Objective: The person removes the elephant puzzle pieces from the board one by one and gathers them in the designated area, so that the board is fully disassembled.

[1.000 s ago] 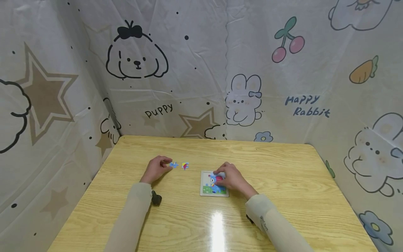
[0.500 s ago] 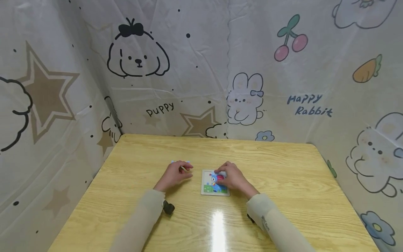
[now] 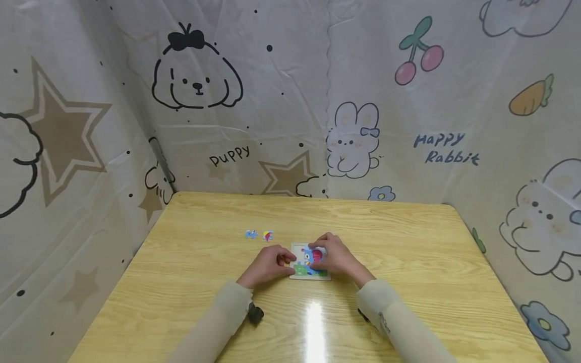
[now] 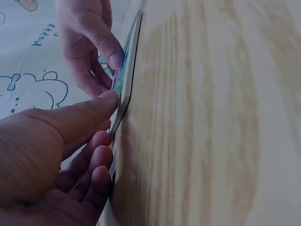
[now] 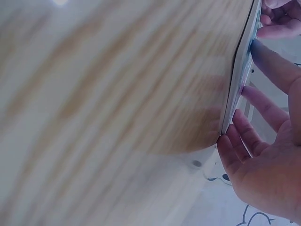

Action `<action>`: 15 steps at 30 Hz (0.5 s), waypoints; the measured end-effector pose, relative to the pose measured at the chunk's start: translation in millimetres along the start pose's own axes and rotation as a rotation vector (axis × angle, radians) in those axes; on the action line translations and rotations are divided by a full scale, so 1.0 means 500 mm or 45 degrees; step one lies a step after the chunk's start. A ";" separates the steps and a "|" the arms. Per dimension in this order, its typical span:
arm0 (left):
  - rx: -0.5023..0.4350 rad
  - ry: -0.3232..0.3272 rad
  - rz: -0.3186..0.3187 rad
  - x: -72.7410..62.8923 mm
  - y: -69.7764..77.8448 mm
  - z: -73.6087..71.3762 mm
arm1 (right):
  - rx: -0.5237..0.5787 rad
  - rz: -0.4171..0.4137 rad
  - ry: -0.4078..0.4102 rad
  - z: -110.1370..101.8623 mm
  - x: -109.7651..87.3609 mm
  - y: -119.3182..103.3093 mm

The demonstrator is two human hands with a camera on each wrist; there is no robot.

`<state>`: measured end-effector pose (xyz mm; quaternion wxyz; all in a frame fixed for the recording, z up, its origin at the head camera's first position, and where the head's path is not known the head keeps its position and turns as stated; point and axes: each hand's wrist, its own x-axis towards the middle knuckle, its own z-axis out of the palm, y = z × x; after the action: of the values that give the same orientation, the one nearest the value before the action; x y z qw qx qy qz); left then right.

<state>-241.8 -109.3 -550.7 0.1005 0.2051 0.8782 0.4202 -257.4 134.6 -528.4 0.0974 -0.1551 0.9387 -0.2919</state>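
A small framed jigsaw puzzle (image 3: 298, 251) with a blue cartoon animal and green ground lies flat on the table. My left hand (image 3: 268, 265) is at its left side, with the thumb (image 4: 107, 96) touching the board's edge and the other fingers bent beside it. My right hand (image 3: 337, 254) rests over its right part. In the right wrist view, thumb and index finger touch the picture, while the other fingertips (image 5: 225, 137) meet the frame's edge. The right hand covers part of the picture.
Two loose puzzle pieces lie on the table (image 3: 408, 267) beyond my left hand: a blue piece (image 3: 251, 234) and a red-and-yellow piece (image 3: 268, 235). Patterned cloth (image 3: 290, 101) hangs behind the table and at both sides.
My left hand has come away from the loose pieces and moved right and nearer to the puzzle's left edge. The right hand has stayed in place on the puzzle.
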 end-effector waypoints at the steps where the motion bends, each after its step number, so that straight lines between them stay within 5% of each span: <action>1: 0.003 0.005 0.000 0.000 0.001 0.001 | -0.006 -0.004 0.002 -0.001 0.000 0.000; 15: -0.006 0.034 -0.019 -0.011 0.015 0.005 | 0.010 0.026 0.008 0.002 0.003 0.000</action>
<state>-234.0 -105.5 -546.5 0.0924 0.1927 0.8800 0.4243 -258.6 133.5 -529.2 0.0981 -0.1442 0.9394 -0.2950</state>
